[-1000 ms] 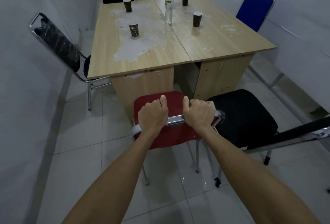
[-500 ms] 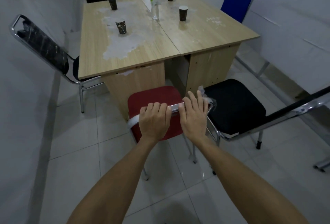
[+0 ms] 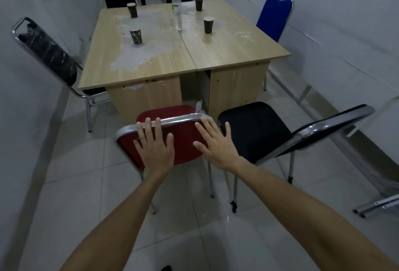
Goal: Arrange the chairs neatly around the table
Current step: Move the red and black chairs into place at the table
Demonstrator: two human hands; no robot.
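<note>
1. Red padded chair w/ chrome frame (image 3: 183, 139) faces the light wood table (image 3: 172, 54); backrest top runs left-right, seat at table's near edge.
2. Left hand (image 3: 155, 145) & right hand (image 3: 216, 143): grip spread, flat against backrest rear, nothing pinched.

Dim, bluish light; wide-angle bending at edges; slight softness

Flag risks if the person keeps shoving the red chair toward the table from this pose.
1. Both hands, left hand and right hand, lie open and flat on the red chair backrest, not gripping; it could tip or veer.
2. The black chair sits close beside it on the right, angled; frames or legs may snag.
3. The red seat faces the table panel; a hard bump might topple the water bottle or paper cups.
</note>
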